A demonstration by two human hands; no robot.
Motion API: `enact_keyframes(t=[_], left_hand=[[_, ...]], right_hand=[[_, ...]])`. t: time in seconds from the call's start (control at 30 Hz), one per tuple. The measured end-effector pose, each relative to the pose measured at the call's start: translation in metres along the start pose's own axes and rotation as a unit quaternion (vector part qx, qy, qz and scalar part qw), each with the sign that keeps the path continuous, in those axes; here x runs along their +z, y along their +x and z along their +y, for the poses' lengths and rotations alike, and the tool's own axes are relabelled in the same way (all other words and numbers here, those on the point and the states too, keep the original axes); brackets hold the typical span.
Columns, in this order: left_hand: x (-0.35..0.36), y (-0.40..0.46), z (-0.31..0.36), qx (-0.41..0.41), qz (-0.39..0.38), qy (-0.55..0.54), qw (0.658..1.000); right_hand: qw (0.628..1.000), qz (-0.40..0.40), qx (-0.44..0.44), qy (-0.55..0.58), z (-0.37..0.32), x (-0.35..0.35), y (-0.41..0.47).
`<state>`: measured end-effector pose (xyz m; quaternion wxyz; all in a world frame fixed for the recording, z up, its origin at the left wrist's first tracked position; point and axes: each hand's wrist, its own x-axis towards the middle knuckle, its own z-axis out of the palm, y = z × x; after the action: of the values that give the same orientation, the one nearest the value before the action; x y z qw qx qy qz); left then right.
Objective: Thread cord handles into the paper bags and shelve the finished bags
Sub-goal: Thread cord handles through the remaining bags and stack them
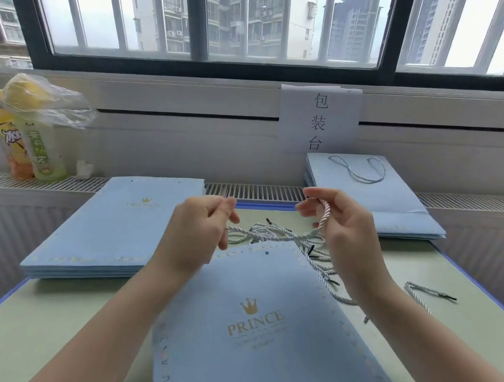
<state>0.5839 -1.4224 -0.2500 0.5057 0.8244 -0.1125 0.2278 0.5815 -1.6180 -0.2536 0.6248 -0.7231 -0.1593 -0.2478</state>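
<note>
Cord point(323, 215) pinched by right hand point(341, 232); left hand's point(198, 232) grip hidden.

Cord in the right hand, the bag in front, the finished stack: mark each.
cord point(324, 213), head view, twisted strand at the fingers
front bag point(250, 337), head view, printed face
finished stack point(395, 209), head view, top bag's face

The near bag point(263, 329) runs off the bottom edge, and its small print below the crown is too blurred to read. The left hand point(198, 235) hides that bag's top left corner. Beyond the bag, the tangled cords point(274, 232) cannot be counted.
</note>
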Motion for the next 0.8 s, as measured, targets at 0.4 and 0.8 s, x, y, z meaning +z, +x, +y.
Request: enact_keyframes(t=[0.4, 0.8], left_hand=[[0.012, -0.008, -0.008, 0.038, -0.099, 0.261, 0.959], [0.010, -0.004, -0.007, -0.066, -0.218, 0.270, 0.936]], right_hand=[[0.985, -0.158, 0.043, -0.055, 0.003, 0.012, -0.012], [0.965, -0.239, 0.017, -0.103, 0.009, 0.019, -0.021]])
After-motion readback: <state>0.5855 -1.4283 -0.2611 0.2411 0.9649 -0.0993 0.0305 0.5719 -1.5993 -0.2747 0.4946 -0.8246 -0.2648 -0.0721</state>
